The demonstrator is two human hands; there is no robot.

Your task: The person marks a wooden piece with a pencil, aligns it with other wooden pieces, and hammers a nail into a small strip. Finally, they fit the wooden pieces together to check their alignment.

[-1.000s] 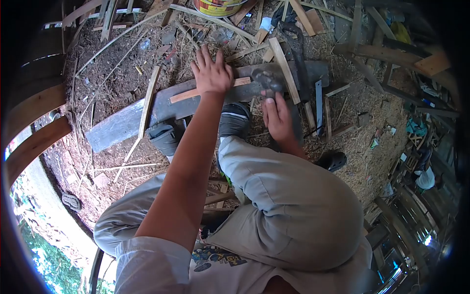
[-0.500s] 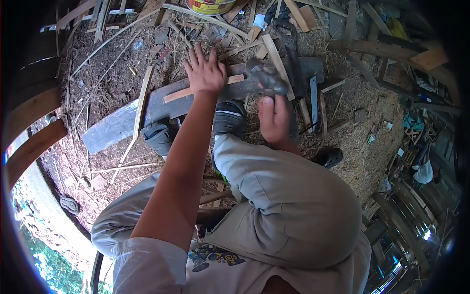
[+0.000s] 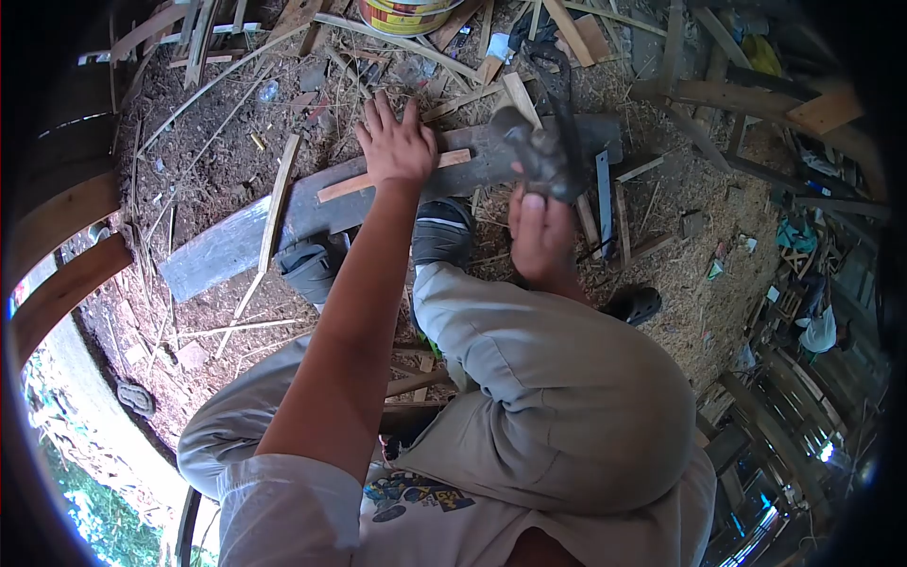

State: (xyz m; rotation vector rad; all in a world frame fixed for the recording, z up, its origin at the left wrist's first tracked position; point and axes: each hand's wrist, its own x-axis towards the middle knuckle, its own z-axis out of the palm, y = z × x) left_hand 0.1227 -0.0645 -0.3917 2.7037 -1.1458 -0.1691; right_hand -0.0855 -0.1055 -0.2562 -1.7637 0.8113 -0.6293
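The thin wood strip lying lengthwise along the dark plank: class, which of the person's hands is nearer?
Left. The left hand lies across the strip; the right hand, holding a blurred dark tool, is beyond its right end.

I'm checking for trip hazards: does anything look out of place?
Yes: loose wood strips lie strewn at odd angles over the littered floor, and one pale strip lies askew across the grey plank, left of the left hand.
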